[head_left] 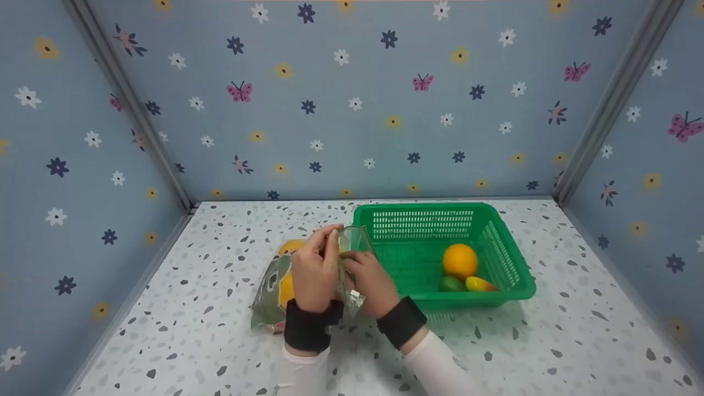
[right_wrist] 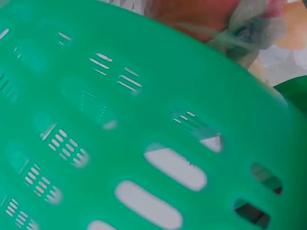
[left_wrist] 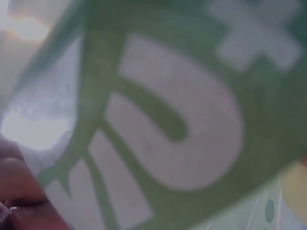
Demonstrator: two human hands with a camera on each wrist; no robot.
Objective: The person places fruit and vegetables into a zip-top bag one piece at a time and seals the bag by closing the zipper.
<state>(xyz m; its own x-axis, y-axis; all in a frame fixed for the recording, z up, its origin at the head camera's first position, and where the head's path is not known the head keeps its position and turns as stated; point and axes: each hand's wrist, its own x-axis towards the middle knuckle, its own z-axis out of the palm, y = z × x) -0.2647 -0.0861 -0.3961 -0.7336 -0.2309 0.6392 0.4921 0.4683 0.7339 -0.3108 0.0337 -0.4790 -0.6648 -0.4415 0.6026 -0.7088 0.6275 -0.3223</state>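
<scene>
Head view: one glossy, part-transparent, green-printed plastic bag (head_left: 267, 308) lay on the speckled desk (head_left: 192, 335), at the basket's 9 o'clock. Left hand (head_left: 314, 275): fingers pinched the bag's film edge. Right hand (head_left: 375, 283): fingers bent at the bag's mouth; whether they gripped could not be told. One rectangular green plastic basket (head_left: 408, 267), slotted walls, held a round orange fruit (head_left: 460, 260), a green fruit (head_left: 451, 285) at its 7 o'clock, a yellow-red fruit (head_left: 480, 284) at its 5.
</scene>
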